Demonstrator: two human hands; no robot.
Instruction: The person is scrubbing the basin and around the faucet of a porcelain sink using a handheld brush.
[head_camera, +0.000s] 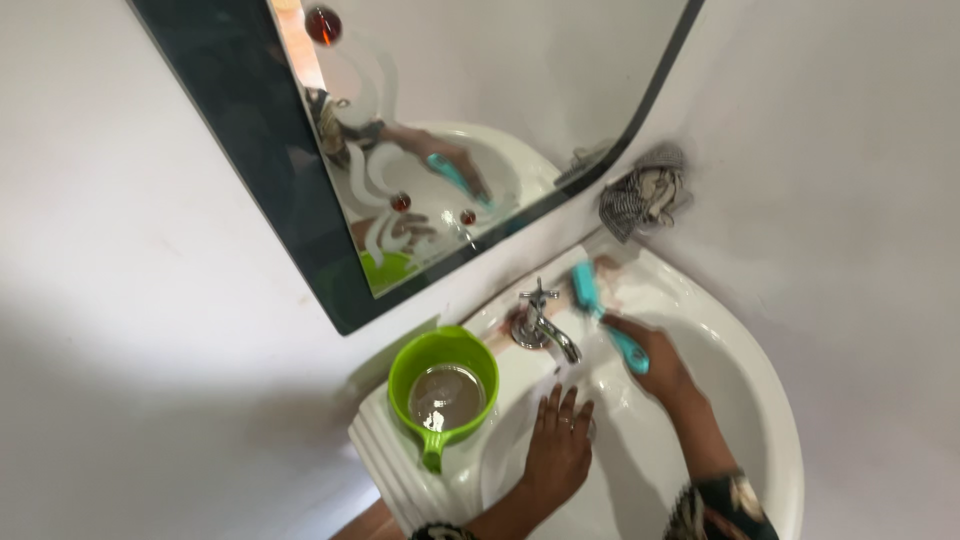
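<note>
While the right hand (655, 362) grips a teal brush (605, 315) beside the tap (540, 325), the left hand (558, 450) rests flat, fingers spread, inside the white sink (770, 400); a green mug (443, 385) sits on its ledge below the mirror (420, 130).

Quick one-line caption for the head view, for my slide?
Right hand holds teal brush by tap; left hand rests in white sink, beside green mug.
</note>
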